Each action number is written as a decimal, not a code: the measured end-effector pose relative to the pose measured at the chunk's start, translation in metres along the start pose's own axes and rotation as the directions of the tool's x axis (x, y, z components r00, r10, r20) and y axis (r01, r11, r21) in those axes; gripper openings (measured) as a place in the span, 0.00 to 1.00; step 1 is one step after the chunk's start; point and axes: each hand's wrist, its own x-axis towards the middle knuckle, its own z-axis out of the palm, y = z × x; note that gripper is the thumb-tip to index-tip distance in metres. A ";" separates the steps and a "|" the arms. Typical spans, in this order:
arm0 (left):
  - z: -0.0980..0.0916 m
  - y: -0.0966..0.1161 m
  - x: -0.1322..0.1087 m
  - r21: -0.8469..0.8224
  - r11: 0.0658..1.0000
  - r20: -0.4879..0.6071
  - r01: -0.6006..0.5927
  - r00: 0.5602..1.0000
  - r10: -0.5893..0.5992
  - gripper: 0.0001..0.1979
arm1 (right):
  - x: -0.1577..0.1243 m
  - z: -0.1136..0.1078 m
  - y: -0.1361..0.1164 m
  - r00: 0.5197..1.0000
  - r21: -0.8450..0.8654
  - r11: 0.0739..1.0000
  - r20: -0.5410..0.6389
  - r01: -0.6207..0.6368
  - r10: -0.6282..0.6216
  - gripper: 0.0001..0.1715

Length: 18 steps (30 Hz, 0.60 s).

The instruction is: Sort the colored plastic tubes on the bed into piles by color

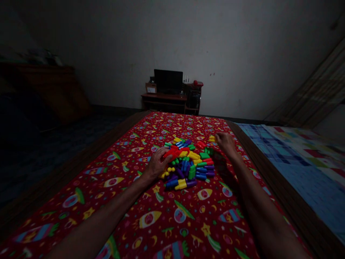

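Observation:
A heap of plastic building pieces point(188, 163) in red, yellow, blue, green and purple lies on a red patterned cloth point(161, 216). My left hand point(156, 163) rests at the heap's left edge, fingers curled round a red piece point(174, 153). At the heap's far right corner my right hand point(225, 142) has its fingers closed on a yellow piece point(212, 138). Both forearms reach in from the bottom of the view.
The cloth covers a long wooden-edged surface point(269, 169). A blue checked mattress point(302, 162) lies to the right. Against the far wall stands a low wooden desk point(168, 100) with a dark monitor point(168, 81). The room is dim; the left side is in shadow.

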 end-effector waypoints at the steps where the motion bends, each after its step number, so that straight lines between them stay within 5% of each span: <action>1: 0.001 0.000 0.000 0.001 1.000 -0.012 0.004 1.000 -0.004 0.18 | 0.000 0.001 0.014 0.998 -0.055 0.997 -0.003 -0.057 0.057 0.20; 4: 0.002 -0.002 0.000 0.004 1.000 -0.049 0.015 0.999 -0.015 0.19 | -0.002 0.004 0.040 0.982 -0.162 0.969 -0.028 -0.188 0.186 0.21; 7: 0.003 -0.005 0.000 0.017 1.000 -0.078 0.024 0.997 -0.023 0.19 | 0.000 -0.001 0.034 0.979 -0.194 0.959 -0.040 -0.204 0.200 0.21; 11: 0.003 -0.007 -0.001 0.038 0.998 -0.116 0.044 0.992 -0.039 0.19 | -0.002 -0.012 -0.016 0.977 -0.087 0.991 0.193 0.104 -0.085 0.18; 14: 0.002 -0.009 -0.001 0.055 0.996 -0.120 0.063 0.991 -0.057 0.20 | -0.017 -0.012 -0.057 0.830 0.041 0.943 0.462 0.332 -0.312 0.15; 16: 0.000 -0.010 -0.001 0.069 0.994 -0.119 0.087 0.990 -0.078 0.21 | -0.031 -0.006 -0.073 0.778 0.021 0.912 0.515 0.410 -0.361 0.13; 18: -0.001 -0.012 -0.001 0.085 0.989 -0.123 0.122 0.986 -0.111 0.21 | -0.039 -0.001 -0.078 0.795 -0.038 0.899 0.484 0.437 -0.366 0.13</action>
